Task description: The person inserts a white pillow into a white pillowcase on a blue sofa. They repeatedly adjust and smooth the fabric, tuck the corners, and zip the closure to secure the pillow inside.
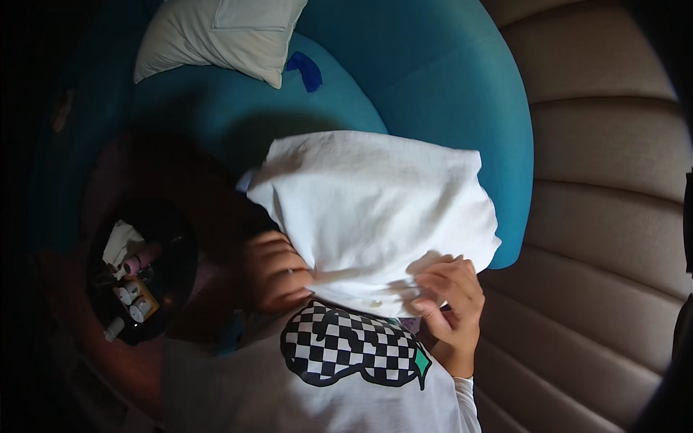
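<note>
A white cloth, which looks like a cushion cover or pillowcase, spreads before my chest with soft creases. My left hand, slightly blurred, grips its near left edge in closed fingers and wears a ring. Over the near right edge is my right hand, thumb and fingertips apart, casting a shadow on the fabric. A small round spot, perhaps a button, shows along the near edge. Just below lies the black-and-white checkered print on my light shirt.
A curved teal sofa bears a cream pillow and a small blue cloth. Left, a dark round table holds a pink cylinder, white cloth and white cups. Padded beige wall panels stand right.
</note>
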A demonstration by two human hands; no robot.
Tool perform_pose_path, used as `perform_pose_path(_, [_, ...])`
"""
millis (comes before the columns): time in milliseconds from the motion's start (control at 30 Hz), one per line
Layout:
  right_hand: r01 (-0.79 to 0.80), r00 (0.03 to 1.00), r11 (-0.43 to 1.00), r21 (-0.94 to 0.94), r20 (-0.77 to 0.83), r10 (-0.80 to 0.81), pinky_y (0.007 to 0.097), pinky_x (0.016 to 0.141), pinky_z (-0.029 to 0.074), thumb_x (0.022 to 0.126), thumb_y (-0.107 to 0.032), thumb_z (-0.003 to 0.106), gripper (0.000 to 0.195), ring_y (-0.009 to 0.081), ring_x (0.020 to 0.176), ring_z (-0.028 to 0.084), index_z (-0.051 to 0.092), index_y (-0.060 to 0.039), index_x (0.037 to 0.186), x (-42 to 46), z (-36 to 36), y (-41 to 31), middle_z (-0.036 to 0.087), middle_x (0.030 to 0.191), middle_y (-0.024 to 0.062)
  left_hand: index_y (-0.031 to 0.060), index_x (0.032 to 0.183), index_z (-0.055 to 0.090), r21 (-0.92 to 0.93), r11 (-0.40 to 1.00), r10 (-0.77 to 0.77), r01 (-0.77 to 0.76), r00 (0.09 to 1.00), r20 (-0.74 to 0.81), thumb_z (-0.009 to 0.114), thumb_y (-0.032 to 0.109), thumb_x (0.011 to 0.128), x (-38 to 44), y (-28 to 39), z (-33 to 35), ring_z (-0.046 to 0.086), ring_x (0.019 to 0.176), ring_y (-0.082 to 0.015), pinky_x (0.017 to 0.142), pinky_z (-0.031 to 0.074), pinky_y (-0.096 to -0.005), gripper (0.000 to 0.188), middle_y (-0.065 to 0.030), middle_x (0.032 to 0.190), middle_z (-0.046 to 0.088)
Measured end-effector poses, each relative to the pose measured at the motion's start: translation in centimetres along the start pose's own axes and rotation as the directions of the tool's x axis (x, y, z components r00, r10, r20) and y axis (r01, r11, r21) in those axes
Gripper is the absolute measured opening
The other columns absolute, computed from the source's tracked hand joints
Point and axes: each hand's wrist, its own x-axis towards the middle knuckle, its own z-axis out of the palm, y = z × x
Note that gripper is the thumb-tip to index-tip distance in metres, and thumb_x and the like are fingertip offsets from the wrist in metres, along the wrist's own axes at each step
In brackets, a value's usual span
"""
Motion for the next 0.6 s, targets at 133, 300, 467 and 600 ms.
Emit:
perform_pose_path(133, [-0.097,0.980,0.981,-0.167,-0.191,0.064,0.0377,0.073,0.045,0.071,-0.022,0.084,0.039,0.0278,0.082,0.060,0.074,-0.0022,0.102,-1.5,0.7,0.6,0.068,0.097,0.0108,0.0064,0.100,0.064,0.093,0.992,-0.066,0.083,0.983,-0.172,0.083,0.012,0.071,1.3,-0.3,-2.8,0.060,0.089,-0.0261,0.078,0.049,-0.0409,0.035,-0.0094,0.099,0.062])
perform_pose_path(300, [-0.009,0.989,0.973,-0.232,-0.148,-0.026,0.0380,0.072,0.044,0.070,-0.010,0.083,0.031,0.0281,0.081,0.059,0.072,-0.0025,0.098,-1.0,1.3,-0.2,0.066,0.096,0.0100,0.0049,0.105,0.070,0.291,0.899,-0.276,0.327,0.939,-0.203,0.088,0.016,0.068,6.6,1.2,-1.5,0.058,0.102,-0.0285,0.086,0.047,-0.0417,0.043,-0.0085,0.104,0.062])
perform_pose_path(467, [0.008,0.981,0.978,-0.209,-0.189,-0.048,0.0380,0.071,0.043,0.070,-0.004,0.081,0.027,0.0278,0.082,0.060,0.069,-0.0029,0.093,-3.1,1.8,1.4,0.065,0.095,0.0094,0.0034,0.097,0.071,0.300,0.918,-0.235,0.257,0.966,-0.108,0.086,0.013,0.067,6.5,1.9,0.4,0.059,0.098,-0.0305,0.089,0.045,-0.0428,0.035,-0.0101,0.102,0.064])
perform_pose_path(600, [-0.026,0.964,0.992,-0.127,-0.267,-0.009,0.0375,0.073,0.043,0.071,-0.006,0.081,0.030,0.0275,0.084,0.061,0.070,-0.0030,0.098,-4.3,0.9,1.8,0.067,0.099,0.0097,0.0044,0.107,0.068,0.224,0.953,-0.192,0.205,0.978,-0.078,0.086,0.024,0.073,7.4,2.7,1.5,0.060,0.093,-0.0269,0.085,0.044,-0.0413,0.043,-0.0085,0.104,0.064])
